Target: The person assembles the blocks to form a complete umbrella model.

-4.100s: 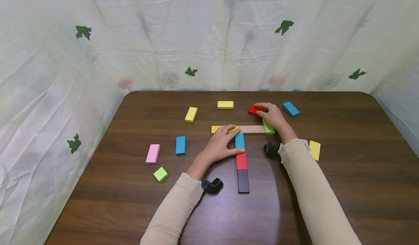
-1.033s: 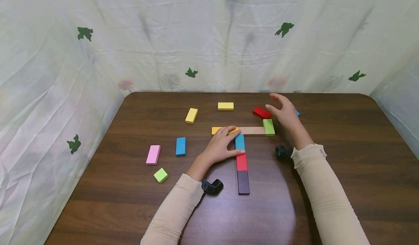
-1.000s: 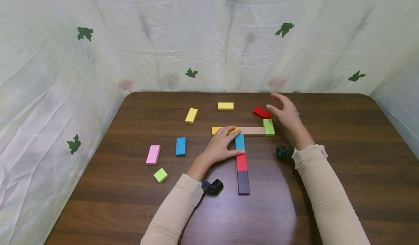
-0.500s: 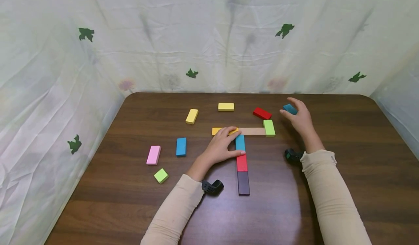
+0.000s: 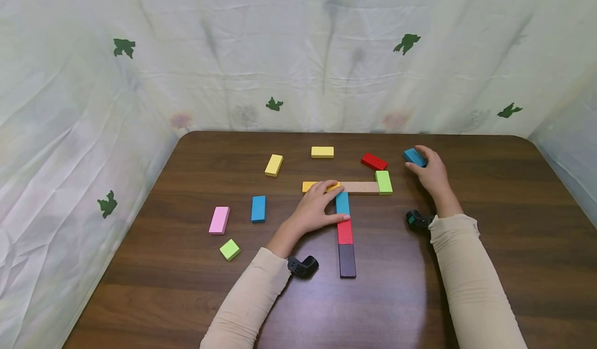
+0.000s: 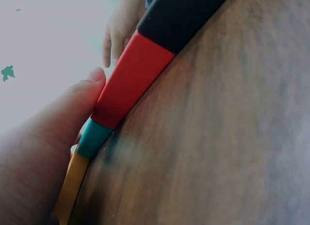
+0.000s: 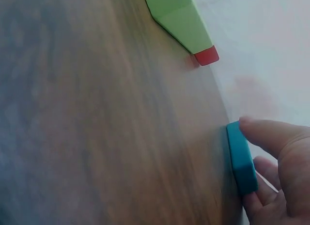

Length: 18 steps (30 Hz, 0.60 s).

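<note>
In the head view my left hand [image 5: 313, 210] rests over the joined blocks, fingers on the orange block [image 5: 308, 186] and thumb by the seam of a blue block [image 5: 342, 204] and a red block [image 6: 133, 80]. A dark block [image 5: 347, 261] continues that column toward me. My right hand [image 5: 434, 175] pinches another blue block [image 7: 241, 159] at the back right of the table, thumb on one side and fingers on the other. A beige block [image 5: 359, 187] and a green block [image 5: 384, 182] extend the row rightward from the orange one. A second red block [image 5: 374, 161] lies slanted behind the green one.
Loose on the table [image 5: 154, 287] lie two yellow blocks, one upright in view [image 5: 273, 165] and one crosswise [image 5: 322, 153], plus a blue block [image 5: 258, 209], a pink block [image 5: 219, 220] and a small green block [image 5: 230, 249]. A pale curtain [image 5: 298, 54] hangs behind the table's back edge.
My right hand has let go of the slanted red block, moved right and taken hold of the blue block at the back right. My left hand has stayed in place.
</note>
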Available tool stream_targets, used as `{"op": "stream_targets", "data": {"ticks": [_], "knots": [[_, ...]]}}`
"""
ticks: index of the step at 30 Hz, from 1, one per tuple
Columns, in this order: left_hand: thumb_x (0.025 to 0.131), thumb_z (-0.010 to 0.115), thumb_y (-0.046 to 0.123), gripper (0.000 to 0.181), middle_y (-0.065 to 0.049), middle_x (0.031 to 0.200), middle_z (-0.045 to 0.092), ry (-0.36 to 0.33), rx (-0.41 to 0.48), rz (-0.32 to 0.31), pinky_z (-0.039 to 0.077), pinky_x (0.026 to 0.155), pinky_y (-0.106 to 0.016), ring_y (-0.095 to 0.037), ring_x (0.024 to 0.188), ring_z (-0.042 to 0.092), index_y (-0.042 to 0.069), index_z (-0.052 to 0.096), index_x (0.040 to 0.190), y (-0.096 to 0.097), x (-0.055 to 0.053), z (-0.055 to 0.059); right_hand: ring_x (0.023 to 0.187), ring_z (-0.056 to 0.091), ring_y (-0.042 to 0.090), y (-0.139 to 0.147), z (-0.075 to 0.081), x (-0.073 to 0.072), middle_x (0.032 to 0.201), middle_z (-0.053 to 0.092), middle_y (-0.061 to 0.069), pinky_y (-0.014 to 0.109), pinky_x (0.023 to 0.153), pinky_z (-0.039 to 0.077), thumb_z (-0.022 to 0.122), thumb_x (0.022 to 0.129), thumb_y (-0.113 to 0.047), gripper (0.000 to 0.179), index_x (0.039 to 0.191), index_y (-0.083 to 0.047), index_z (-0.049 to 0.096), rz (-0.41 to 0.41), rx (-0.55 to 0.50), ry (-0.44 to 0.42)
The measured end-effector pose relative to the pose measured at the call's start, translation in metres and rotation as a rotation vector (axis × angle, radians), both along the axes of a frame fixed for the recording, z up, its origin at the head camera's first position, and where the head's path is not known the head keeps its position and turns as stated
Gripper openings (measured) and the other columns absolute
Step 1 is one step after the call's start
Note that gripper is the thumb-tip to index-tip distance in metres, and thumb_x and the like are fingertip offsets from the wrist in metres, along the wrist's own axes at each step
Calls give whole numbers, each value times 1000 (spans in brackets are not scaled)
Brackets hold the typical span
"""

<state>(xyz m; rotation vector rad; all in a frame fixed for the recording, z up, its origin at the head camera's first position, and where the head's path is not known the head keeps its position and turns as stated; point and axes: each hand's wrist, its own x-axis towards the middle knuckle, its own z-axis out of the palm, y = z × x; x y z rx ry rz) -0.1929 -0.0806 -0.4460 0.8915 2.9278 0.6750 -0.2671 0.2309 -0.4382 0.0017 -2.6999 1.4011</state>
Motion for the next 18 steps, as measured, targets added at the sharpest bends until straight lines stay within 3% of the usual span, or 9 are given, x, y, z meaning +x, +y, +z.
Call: {"op": "stream_targets", "data": {"ticks": [9,18], "knots": [[77,58,59,74,-2,138,32,0,-2,4,25,101,-40,-22,126,25,20,40,137,0,0,1,120,30,41,1,0,-1,134,30,26,53,96,25,58,88,-16,56,135,3,33,-37,72,-48],[77,58,58,74,-3,138,32,-6,-5,3,24,101,-40,-22,127,25,20,40,137,0,0,1,116,33,43,2,-2,-1,130,32,30,52,94,28,56,89,-14,46,125,11,42,-66,141,-34]]}}
